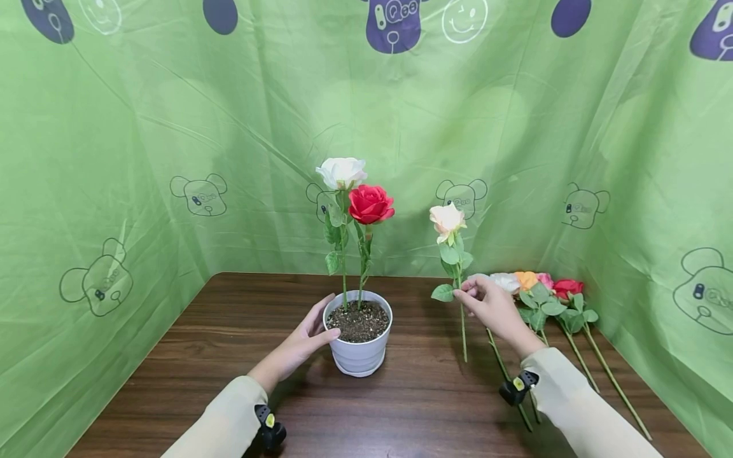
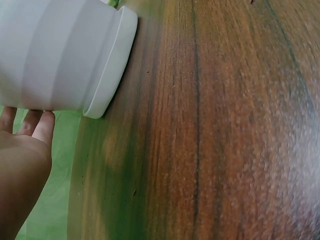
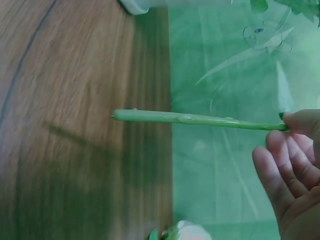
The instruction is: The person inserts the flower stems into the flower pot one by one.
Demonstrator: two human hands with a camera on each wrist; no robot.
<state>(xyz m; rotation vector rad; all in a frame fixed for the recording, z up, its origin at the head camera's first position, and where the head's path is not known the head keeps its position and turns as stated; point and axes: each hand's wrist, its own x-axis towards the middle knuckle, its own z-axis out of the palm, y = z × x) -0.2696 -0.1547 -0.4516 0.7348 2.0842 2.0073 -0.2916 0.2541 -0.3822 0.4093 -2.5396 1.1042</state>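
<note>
With my right hand (image 1: 495, 308) I pinch the stem of the pale rose (image 1: 448, 222), which is almost upright, to the right of the pot (image 1: 357, 359) and apart from it. The fingers of my left hand (image 1: 300, 340) are wide and rest on the left side of the pot.

In my judgement, the work is partly done: the white rose (image 1: 342, 173) and the red rose (image 1: 371, 205) already stand in the soil (image 1: 361, 324). The pale rose is not yet there, and several lying roses (image 1: 569, 288), farther right of the pot, seem also left.

Behind the pot, the green cloth (image 1: 286, 114) has printed bears; on the purple bear (image 1: 395, 38) I read perhaps "Qee", but I am not sure. On the pot I see no label.
</note>
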